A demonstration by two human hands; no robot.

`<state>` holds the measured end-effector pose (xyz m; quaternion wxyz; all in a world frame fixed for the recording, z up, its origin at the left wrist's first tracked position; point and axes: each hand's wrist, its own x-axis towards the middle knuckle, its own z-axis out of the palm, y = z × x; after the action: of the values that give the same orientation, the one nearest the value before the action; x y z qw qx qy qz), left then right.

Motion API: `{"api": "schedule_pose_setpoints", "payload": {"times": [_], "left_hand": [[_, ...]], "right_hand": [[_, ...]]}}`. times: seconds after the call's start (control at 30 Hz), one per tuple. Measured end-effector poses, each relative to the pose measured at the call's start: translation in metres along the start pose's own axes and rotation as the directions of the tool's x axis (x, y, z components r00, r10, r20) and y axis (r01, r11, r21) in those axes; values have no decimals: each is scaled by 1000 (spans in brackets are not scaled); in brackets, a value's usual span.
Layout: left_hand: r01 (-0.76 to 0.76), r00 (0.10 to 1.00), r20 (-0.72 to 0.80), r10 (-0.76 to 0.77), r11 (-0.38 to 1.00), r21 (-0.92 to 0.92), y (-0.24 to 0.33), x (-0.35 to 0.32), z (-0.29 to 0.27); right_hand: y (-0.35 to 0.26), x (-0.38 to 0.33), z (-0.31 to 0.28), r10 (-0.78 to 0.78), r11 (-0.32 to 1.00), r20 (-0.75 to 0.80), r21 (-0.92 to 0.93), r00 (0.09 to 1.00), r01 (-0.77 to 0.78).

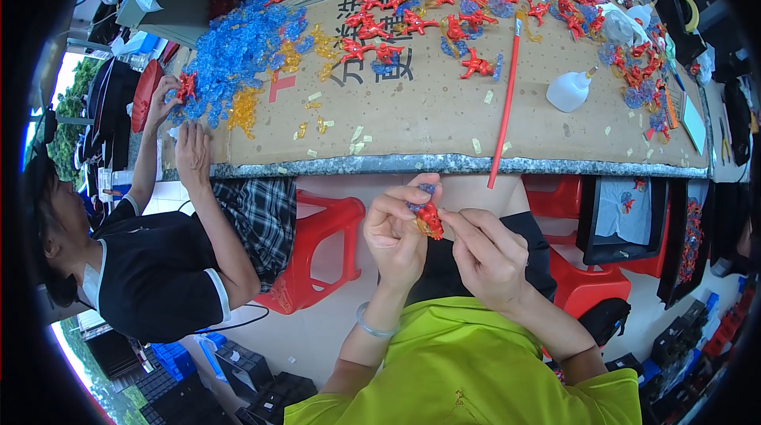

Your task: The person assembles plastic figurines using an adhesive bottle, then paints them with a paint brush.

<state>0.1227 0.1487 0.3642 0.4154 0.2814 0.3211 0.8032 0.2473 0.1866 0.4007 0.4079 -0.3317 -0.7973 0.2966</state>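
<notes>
Close in front of my body, off the table's near edge, I hold a small red plastic figure (429,216) with amber and clear violet-blue parts on it. My left hand (396,227) grips it from the left, fingers curled round the blue part. On the other side my right hand (487,246) is closed, thumb and forefinger pinched at the figure's side; whether something tiny sits in that pinch is hidden. Beyond my hands, a long red stick (507,108) with a pale tip lies across the table's front edge.
The cardboard-covered table (444,135) carries a pile of blue pieces (246,44), amber pieces (246,108), several red figures (478,65) and a white squeeze bottle (571,91). At left, a co-worker (158,266) handles a figure. Red stools (317,246) and a black tray (622,219) flank me.
</notes>
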Motion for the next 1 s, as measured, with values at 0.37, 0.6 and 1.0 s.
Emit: {"api": "schedule_pose_setpoints", "payload": {"times": [0.37, 0.6, 1.0], "left_hand": [[1, 1000, 0, -1, 1000, -18, -2, 1, 2], [21, 1000, -13, -21, 1000, -20, -1, 1, 2], [-19, 1000, 10, 19, 1000, 6, -2, 1, 4]], "right_hand": [[0, 1, -1, 27, 999, -5, 41, 1000, -27], [-3, 2, -5, 64, 995, 33, 78, 997, -66], [-2, -2, -4, -29, 996, 31, -78, 999, 32]]}}
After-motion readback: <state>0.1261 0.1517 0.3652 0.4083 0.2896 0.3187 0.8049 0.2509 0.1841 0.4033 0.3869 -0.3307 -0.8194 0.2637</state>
